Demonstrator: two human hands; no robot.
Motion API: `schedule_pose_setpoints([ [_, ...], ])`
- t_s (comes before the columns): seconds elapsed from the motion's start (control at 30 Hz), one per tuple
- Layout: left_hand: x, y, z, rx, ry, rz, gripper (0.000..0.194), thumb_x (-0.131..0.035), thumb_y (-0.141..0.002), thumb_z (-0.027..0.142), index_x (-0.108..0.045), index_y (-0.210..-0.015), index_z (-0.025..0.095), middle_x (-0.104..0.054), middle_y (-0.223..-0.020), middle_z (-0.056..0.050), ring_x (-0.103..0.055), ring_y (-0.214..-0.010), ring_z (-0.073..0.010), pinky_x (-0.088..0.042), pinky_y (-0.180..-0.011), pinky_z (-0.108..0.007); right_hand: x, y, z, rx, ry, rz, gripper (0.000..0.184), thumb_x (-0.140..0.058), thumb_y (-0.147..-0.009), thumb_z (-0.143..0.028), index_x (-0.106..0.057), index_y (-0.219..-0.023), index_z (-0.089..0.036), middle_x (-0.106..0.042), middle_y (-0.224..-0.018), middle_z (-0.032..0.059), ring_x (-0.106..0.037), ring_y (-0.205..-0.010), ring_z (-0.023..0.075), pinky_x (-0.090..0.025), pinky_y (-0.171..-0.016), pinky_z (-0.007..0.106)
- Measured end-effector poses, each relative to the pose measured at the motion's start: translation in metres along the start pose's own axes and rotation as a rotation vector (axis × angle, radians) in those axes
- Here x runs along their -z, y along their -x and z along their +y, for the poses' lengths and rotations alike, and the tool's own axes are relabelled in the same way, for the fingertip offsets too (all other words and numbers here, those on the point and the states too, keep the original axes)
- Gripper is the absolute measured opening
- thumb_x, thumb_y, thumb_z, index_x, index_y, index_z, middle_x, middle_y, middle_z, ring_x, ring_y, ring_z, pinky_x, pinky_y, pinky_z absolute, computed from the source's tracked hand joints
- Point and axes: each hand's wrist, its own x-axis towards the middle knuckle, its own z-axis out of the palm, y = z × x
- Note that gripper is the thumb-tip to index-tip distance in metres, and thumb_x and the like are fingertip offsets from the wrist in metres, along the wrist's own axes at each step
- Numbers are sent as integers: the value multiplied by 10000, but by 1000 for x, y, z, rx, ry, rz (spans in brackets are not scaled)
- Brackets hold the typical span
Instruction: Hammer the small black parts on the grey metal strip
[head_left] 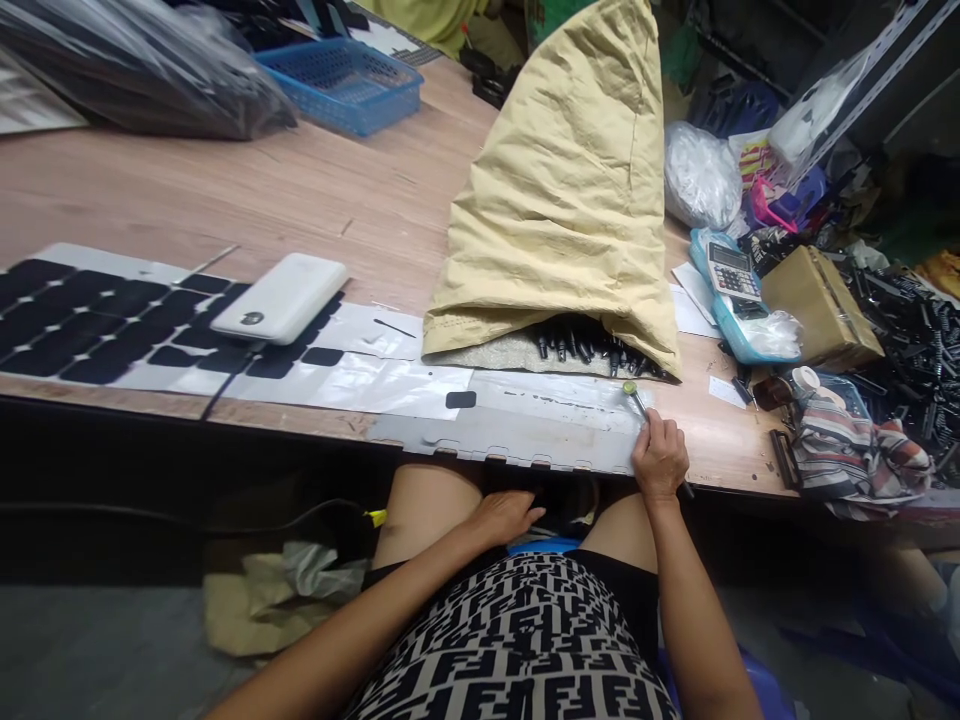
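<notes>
My right hand point(660, 455) is closed round the handle of a small hammer point(631, 390), whose round yellowish head points away from me over the table's front edge. Under the hammer lies a grey sheet point(517, 445) with small notches along its near edge. My left hand point(506, 518) rests over my thigh below the table edge, fingers loosely stretched and holding nothing visible. Just beyond the sheet, a yellow cloth bag point(562, 220) lies with its mouth toward me. Several black pieces point(574, 342) with pointed ends show in that mouth.
To the left, a white power bank point(281, 298) lies on black-patterned sheets point(97, 315). Farther back are a blue basket point(352, 85) and dark plastic bags point(150, 65). A calculator point(733, 272), a cardboard box point(817, 305), a striped cloth point(847, 450) and piled black parts point(919, 350) crowd the right.
</notes>
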Motion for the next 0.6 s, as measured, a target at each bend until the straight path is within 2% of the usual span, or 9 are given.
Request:
schedule_pose_setpoints([
  [0.07, 9, 1, 9, 8, 11, -122, 125, -757, -635, 377, -713, -684, 271, -594, -563, -31, -569, -520, -232, -413, -556, -363, 1, 0, 0, 8, 10, 9, 366, -426, -1008, -245, -665, -1284, -236, -613, -918, 74, -498, -837, 221, -376, -719, 318],
  [0.17, 44, -1, 40, -95, 139, -316, 260, -800, -593, 418, -762, -823, 303, -643, -623, -23, -587, -542, -226, -449, -559, -357, 0, 0, 0, 12, 11, 6, 364, -421, -1009, -248, -664, -1280, -228, -617, -923, 78, -500, -844, 223, -378, -722, 326],
  [0.23, 76, -13, 63, -165, 267, -472, 252, -729, -718, 461, -778, -905, 299, -711, -730, -42, -639, -624, -226, -494, -609, -355, -1, 1, 1, 15, 10, 8, 361, -423, -1009, -248, -665, -1276, -223, -618, -924, 80, -504, -847, 223, -377, -719, 325],
  [0.27, 92, -23, 72, -177, 321, -483, 266, -667, -794, 475, -778, -949, 289, -738, -806, -49, -661, -681, -222, -512, -649, -352, -2, 1, 1, 19, 14, 13, 361, -426, -1009, -247, -664, -1278, -222, -618, -925, 79, -505, -847, 221, -376, -718, 324],
  [0.3, 107, -36, 79, -146, 348, -435, 289, -610, -848, 478, -773, -961, 269, -749, -851, -53, -671, -714, -216, -522, -672, -344, -3, 2, 2, 26, 20, 23, 361, -428, -1008, -246, -663, -1281, -224, -618, -924, 77, -504, -845, 219, -375, -717, 323],
  [0.33, 120, -52, 83, -72, 344, -296, 309, -566, -878, 468, -761, -948, 237, -747, -850, -57, -667, -711, -211, -524, -673, -336, -4, 2, 2, 33, 28, 34, 360, -432, -1006, -245, -660, -1285, -226, -618, -924, 74, -503, -841, 216, -373, -718, 322],
  [0.47, 149, -124, 76, 254, 76, 382, 303, -504, -925, 370, -716, -951, 156, -748, -944, -107, -678, -848, -228, -535, -779, -341, -7, 3, 3, 53, 59, 81, 341, -450, -1005, -244, -662, -1271, -229, -613, -900, 58, -488, -811, 205, -359, -713, 317],
  [0.53, 152, -154, 67, 373, -54, 492, 295, -548, -907, 386, -713, -954, 145, -747, -965, -137, -679, -925, -273, -532, -819, -373, -8, 3, 3, 60, 66, 91, 330, -460, -1005, -248, -666, -1262, -226, -609, -890, 55, -483, -805, 203, -353, -710, 316],
  [0.6, 152, -172, 59, 460, -124, 490, 293, -588, -878, 397, -717, -950, 144, -744, -998, -168, -677, -972, -322, -530, -811, -403, -8, 3, 3, 66, 72, 93, 325, -469, -1004, -249, -665, -1262, -226, -609, -891, 55, -482, -810, 204, -352, -712, 318],
])
